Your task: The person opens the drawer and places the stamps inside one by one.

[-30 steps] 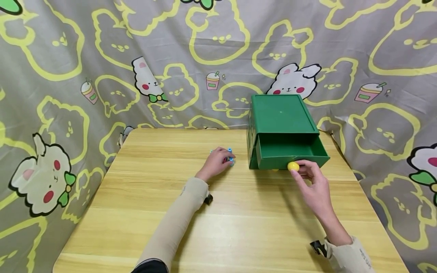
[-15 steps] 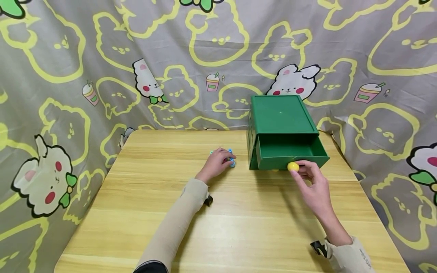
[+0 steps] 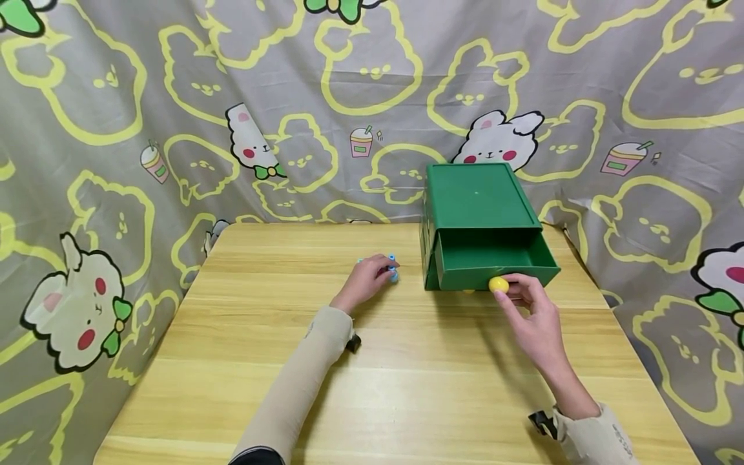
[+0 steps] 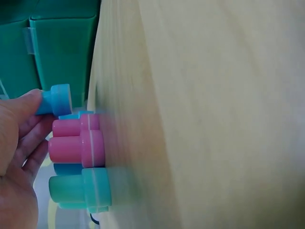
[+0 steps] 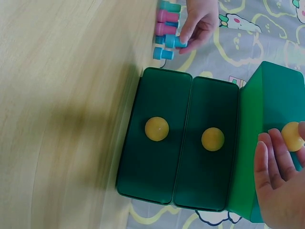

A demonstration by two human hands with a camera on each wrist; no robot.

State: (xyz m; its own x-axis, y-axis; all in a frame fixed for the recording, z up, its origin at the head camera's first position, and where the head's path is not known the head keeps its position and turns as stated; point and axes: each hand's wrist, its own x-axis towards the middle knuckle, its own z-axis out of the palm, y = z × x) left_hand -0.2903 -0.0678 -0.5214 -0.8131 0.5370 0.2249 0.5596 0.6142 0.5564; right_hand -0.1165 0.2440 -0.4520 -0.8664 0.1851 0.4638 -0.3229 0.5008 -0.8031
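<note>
My left hand (image 3: pixel 366 276) pinches a small blue stamp-like cylinder (image 4: pixel 59 100) with a narrow handle and a wider end. The left wrist view shows this piece raised a little above the table beside several similar ones. Among these are a pink cylinder (image 4: pixel 76 149) and a mint-green cylinder (image 4: pixel 78 190), standing upright close together. In the head view the hand mostly covers the group. My right hand (image 3: pixel 533 320) holds the yellow round knob (image 3: pixel 498 285) of the top drawer (image 3: pixel 462 278), which is pulled out of the green cabinet (image 3: pixel 479 194).
Below the pulled drawer are two shut drawers, with a middle knob (image 5: pixel 213 139) and a bottom knob (image 5: pixel 157 129). The cabinet stands at the back right of the wooden table (image 3: pixel 256 361). A patterned curtain (image 3: pixel 302 77) hangs behind and around the sides.
</note>
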